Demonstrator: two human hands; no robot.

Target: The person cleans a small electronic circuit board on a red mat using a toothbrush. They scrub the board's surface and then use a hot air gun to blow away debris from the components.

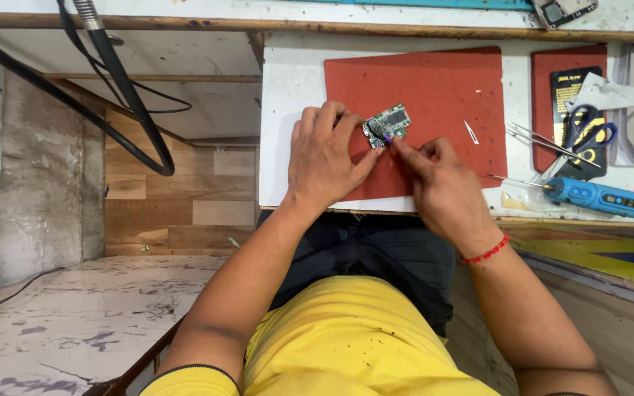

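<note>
Nearest me I see my yellow shirt [346, 337] and dark trousers, and both forearms running up toward twelve o'clock to the white bench [288, 110]. My left hand [324, 158] lies curled on the red work mat [442, 95], its fingertips pinning the small green circuit board [387, 123] at the board's eight o'clock edge. My right hand [442, 187], a red thread bracelet [484, 253] at the wrist, is pinched narrow around a thin purple-tipped tool [388, 137] whose end touches the board's lower edge. The board sits near the middle of the mat, tilted. I judge it light, stiff and thin, easily scratched or cracked, and likely to skate on the mat unless held down; its bare edges look like the safe place to grip, away from the components. At three o'clock of my hands a blue powered driver [599, 196] lies on the bench, with tweezers [533, 139] and blue-and-yellow scissors [588, 136] beyond it on a second red mat. I see no tray, box or bin that holds anything. Far off at ten o'clock, black cables [122, 95] loop under the bench.
</note>
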